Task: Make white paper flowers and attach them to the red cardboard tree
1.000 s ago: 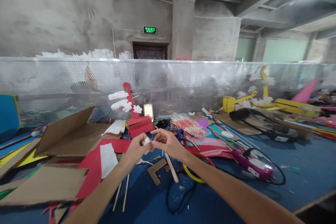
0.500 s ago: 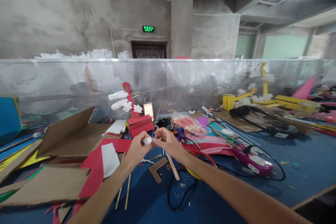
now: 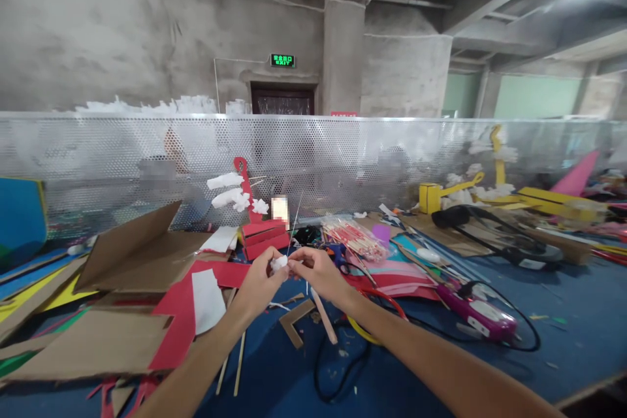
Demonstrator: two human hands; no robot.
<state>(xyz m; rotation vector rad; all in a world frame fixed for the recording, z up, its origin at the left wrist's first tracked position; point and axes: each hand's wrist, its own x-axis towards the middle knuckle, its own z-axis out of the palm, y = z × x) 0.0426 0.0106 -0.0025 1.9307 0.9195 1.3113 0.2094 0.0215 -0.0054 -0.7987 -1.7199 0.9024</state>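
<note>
left hand holds a white tuft (likely light, soft, best pinched by its edge) beside the narrowly closed right hand.

We saw white on the small held piece and a pale, silvery tone on the thin strand. Dark blue covered the tabletop. We noted solid red on the hooked strip, the low box and the flat sheet, with white on the tufts and the paper scrap. The cardboard was plain brown. We found glossy purple and white on the corded device, mixed red and cream among the bagged sticks, pink on the cone, and silvery grey patterned with round holes across the perforated screen.
</note>
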